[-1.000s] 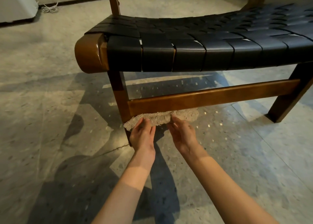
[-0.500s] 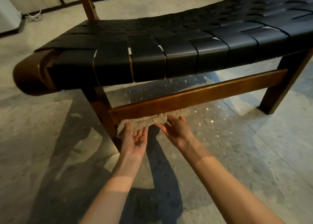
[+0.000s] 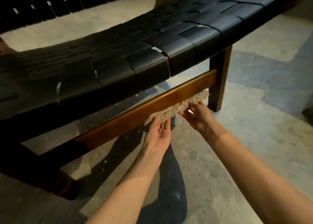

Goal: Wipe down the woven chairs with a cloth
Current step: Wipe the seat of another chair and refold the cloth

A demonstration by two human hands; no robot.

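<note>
The left hand (image 3: 160,132) and the right hand (image 3: 198,117) press the cloth (image 3: 176,107) under the chair's front rail (image 3: 118,122), close to its leg (image 3: 218,81), with the fingers of both straight. I judge this rail almost wiped. Whether the woven seat (image 3: 152,42) is done, I cannot tell.

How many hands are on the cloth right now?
2. The left hand presses up under the cloth's left end; the right hand touches its right part, below the wooden rail. Some fingertips are hidden.
</note>
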